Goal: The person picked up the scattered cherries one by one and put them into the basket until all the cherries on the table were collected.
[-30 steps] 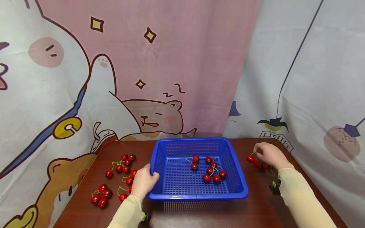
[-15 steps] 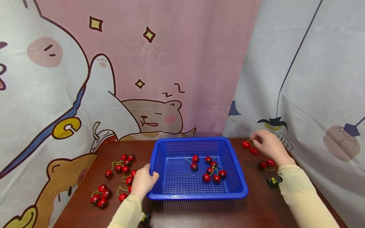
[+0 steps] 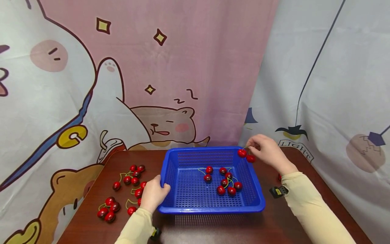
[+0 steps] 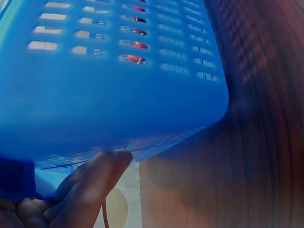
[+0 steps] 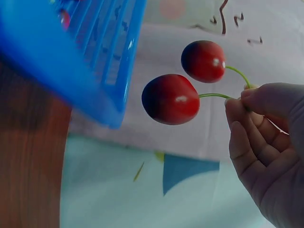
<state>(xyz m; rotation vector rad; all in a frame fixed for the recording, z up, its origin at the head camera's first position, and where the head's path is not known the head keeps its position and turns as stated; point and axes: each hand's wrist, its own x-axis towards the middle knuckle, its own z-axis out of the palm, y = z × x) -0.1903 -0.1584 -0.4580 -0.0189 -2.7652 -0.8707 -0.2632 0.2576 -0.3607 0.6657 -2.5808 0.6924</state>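
Note:
A blue plastic basket [image 3: 210, 210] with slotted walls stands in the middle of the table, several red cherries [image 3: 231, 191] on its floor. My left hand [image 3: 154, 195] grips its left rim; in the left wrist view the fingers [image 4: 97, 185] lie against the blue wall. Up at the basket's back right corner, my right hand [image 3: 268, 152] pinches the green stems of a pair of cherries [image 3: 242, 153]. In the right wrist view both cherries [image 5: 171, 99] hang off the thumb and fingertips, just outside the basket's edge [image 5: 121, 104].
Several cherry bunches [image 3: 109, 209] lie on the brown table [image 3: 88, 227] left of the basket, some partly behind my left hand. Another cherry [image 3: 279, 177] shows at the right, mostly hidden by my right forearm. A cartoon-printed curtain [image 3: 219, 74] hangs behind the table.
My right hand has lifted a cherry pair from the right side of the table and carried it left to the basket's back right corner. The left hand keeps its place on the rim.

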